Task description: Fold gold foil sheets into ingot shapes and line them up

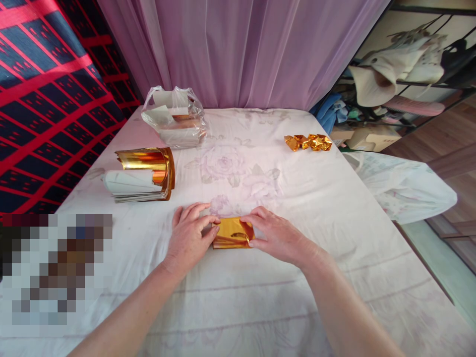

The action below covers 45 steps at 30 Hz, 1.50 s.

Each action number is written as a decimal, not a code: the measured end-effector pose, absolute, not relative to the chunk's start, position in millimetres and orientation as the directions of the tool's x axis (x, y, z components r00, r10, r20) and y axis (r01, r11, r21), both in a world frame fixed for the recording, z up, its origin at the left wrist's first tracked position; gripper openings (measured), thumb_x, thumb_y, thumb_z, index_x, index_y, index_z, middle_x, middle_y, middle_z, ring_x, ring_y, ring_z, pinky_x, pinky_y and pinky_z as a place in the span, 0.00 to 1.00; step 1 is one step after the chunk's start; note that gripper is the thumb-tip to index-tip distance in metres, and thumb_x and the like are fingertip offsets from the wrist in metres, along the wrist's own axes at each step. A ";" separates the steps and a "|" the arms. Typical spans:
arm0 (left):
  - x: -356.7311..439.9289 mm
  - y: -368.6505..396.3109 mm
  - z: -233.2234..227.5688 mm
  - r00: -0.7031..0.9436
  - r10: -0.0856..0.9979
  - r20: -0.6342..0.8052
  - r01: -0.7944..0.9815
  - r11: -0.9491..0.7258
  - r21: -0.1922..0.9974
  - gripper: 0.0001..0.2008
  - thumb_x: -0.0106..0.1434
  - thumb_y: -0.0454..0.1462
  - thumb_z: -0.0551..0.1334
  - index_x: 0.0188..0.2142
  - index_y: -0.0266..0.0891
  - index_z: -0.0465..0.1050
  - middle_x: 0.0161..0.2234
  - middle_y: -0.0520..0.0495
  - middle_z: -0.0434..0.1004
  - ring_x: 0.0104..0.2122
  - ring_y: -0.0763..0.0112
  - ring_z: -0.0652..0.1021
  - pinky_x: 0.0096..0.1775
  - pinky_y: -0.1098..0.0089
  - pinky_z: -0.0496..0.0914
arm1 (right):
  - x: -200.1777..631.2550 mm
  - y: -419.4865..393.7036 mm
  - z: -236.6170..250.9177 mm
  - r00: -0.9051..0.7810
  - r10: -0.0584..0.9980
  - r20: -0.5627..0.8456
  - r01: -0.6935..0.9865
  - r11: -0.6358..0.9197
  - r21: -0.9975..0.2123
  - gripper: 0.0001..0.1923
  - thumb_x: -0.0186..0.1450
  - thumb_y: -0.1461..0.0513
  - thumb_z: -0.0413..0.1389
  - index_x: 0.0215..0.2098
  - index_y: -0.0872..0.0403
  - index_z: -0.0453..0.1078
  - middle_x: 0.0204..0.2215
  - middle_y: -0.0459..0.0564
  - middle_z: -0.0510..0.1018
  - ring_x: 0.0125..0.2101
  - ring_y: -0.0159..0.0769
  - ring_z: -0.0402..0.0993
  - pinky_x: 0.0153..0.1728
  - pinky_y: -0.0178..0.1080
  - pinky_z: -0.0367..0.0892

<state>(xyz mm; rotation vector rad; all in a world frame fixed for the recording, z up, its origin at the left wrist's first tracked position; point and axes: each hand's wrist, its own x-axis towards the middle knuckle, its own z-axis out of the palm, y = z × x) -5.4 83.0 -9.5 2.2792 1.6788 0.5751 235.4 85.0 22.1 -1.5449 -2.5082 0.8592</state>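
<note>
A tabletop [334, 238] covered with a pale floral cloth fills the view from above. Near the middle of its near edge lies a small folded piece of gold foil paper [232, 233], flat on the cloth. The left hand [189, 236] rests palm down against the foil's left end, fingers together, thumb tip pressing on its upper left corner. The right hand [275, 235] covers the right end, fingers together and flat, pressing the foil down. Toward the left edge sits a stack of gold foil sheets [147, 173], its top sheets curling upward. Near the far left corner is a clear plastic bag [174, 118] holding paper. Toward the far right edge lies a row of folded gold foil pieces [308, 142], touching one another.
</note>
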 end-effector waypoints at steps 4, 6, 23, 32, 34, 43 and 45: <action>-5.7 83.1 -9.3 0.261 0.952 0.160 0.851 -0.305 0.427 0.07 0.64 0.38 0.62 0.37 0.51 0.80 0.55 0.50 0.74 0.57 0.54 0.71 0.62 0.44 0.54 | 233.6 83.2 25.0 -0.489 0.840 -0.234 0.809 0.337 -0.481 0.22 0.62 0.65 0.59 0.55 0.50 0.69 0.47 0.51 0.70 0.45 0.40 0.72 0.49 0.43 0.67; -6.0 83.1 -9.3 0.261 0.952 0.161 0.853 -0.305 0.423 0.07 0.63 0.38 0.62 0.37 0.51 0.80 0.55 0.50 0.74 0.57 0.54 0.71 0.62 0.44 0.54 | 234.5 83.2 24.8 -0.489 0.840 -0.233 0.806 0.334 -0.489 0.23 0.62 0.65 0.58 0.55 0.50 0.69 0.47 0.51 0.70 0.45 0.39 0.72 0.49 0.43 0.67; -5.5 82.1 -5.5 0.269 0.956 0.112 0.853 -0.291 0.433 0.08 0.58 0.40 0.66 0.39 0.51 0.78 0.57 0.50 0.72 0.59 0.53 0.68 0.63 0.43 0.52 | 233.3 80.0 31.6 -0.488 0.840 -0.236 0.810 0.336 -0.480 0.19 0.60 0.68 0.60 0.49 0.50 0.70 0.46 0.49 0.70 0.47 0.39 0.70 0.48 0.41 0.66; -5.4 82.0 -5.8 0.265 0.957 0.116 0.851 -0.289 0.438 0.08 0.58 0.40 0.66 0.39 0.51 0.79 0.57 0.49 0.72 0.59 0.53 0.69 0.63 0.44 0.51 | 224.1 75.0 38.2 -0.471 0.818 -0.330 0.865 0.355 -0.355 0.08 0.65 0.68 0.54 0.33 0.53 0.74 0.37 0.48 0.73 0.38 0.35 0.70 0.37 0.37 0.60; -5.6 81.9 -5.4 0.267 0.957 0.117 0.849 -0.291 0.441 0.08 0.58 0.40 0.66 0.39 0.51 0.79 0.57 0.49 0.72 0.59 0.53 0.69 0.63 0.44 0.52 | 224.2 74.4 36.6 -0.497 0.807 -0.320 0.844 0.363 -0.394 0.11 0.64 0.71 0.51 0.33 0.53 0.74 0.35 0.47 0.74 0.36 0.32 0.69 0.36 0.36 0.58; -5.9 81.7 -4.4 0.271 0.956 0.112 0.848 -0.292 0.442 0.08 0.58 0.40 0.66 0.39 0.51 0.78 0.57 0.49 0.72 0.59 0.52 0.69 0.64 0.42 0.51 | 215.4 74.8 35.8 -0.398 0.868 -0.296 0.887 0.282 -0.365 0.11 0.68 0.61 0.54 0.28 0.54 0.72 0.30 0.48 0.75 0.31 0.34 0.70 0.31 0.37 0.56; -5.9 81.8 -5.0 0.271 0.956 0.114 0.848 -0.293 0.441 0.08 0.58 0.41 0.66 0.39 0.51 0.78 0.57 0.49 0.72 0.59 0.52 0.69 0.64 0.42 0.51 | 212.1 74.4 35.2 -0.360 0.885 -0.293 0.905 0.256 -0.340 0.12 0.67 0.58 0.55 0.28 0.53 0.72 0.30 0.48 0.76 0.30 0.34 0.70 0.30 0.37 0.55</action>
